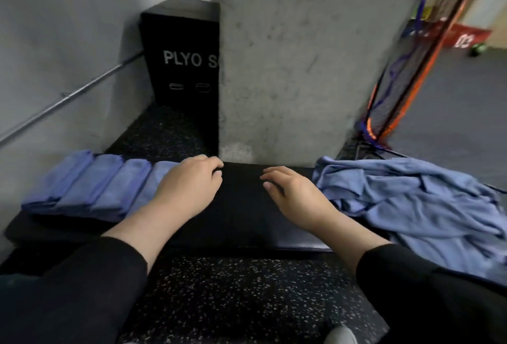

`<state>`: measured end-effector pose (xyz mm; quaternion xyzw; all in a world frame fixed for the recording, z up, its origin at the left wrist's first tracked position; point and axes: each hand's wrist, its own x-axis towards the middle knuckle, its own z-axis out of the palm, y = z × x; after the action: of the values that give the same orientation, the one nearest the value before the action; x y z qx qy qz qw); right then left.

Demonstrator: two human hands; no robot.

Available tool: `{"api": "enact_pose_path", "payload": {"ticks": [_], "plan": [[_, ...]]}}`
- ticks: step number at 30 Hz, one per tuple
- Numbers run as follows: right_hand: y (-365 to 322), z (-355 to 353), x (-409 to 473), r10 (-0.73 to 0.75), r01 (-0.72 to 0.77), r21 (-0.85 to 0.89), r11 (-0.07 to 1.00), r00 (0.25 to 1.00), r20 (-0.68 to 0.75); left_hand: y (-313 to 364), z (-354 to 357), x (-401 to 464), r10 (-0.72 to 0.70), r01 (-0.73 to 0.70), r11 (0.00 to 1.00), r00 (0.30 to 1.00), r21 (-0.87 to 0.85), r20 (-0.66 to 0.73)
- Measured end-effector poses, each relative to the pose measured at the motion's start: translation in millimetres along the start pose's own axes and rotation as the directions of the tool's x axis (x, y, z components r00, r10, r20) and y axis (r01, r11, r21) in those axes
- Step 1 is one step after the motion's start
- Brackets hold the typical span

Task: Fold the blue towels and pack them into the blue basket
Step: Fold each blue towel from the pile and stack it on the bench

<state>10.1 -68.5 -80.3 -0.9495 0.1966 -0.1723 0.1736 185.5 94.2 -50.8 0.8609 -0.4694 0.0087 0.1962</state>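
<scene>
Several folded blue towels (90, 184) lie side by side in a row on the left part of a black padded bench (241, 220). A loose heap of unfolded blue towels (417, 206) covers the bench's right end. My left hand (189, 181) hovers over the rightmost folded towel with loosely curled fingers, holding nothing. My right hand (290, 192) hangs over the bare black middle of the bench, fingers relaxed, just left of the heap. No blue basket is in view.
A concrete pillar (301, 55) rises right behind the bench. A black plyo box (183, 55) stands at the back left beside a grey wall with a metal rail (68, 96). An orange-framed net (411, 69) leans at the right. Speckled rubber floor (233, 294) lies below.
</scene>
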Motion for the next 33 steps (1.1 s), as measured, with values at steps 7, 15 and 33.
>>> {"api": "enact_pose_path", "payload": {"ticks": [7,15,33], "plan": [[79,-68,-70,0.286,-0.289,-0.055,0.956,0.957,-0.054,116,35,-8,0.106,-0.096,0.987,0.992,-0.125,0.075],[157,-95,-97,0.369,-0.419,-0.193,0.887,0.895,-0.249,168,77,3,0.163,-0.146,0.983,0.974,-0.113,0.157],[226,-100,-37,0.569,-0.694,-0.353,0.628,0.719,-0.400,171,123,35,0.152,-0.136,0.985,0.976,-0.106,0.156]]}}
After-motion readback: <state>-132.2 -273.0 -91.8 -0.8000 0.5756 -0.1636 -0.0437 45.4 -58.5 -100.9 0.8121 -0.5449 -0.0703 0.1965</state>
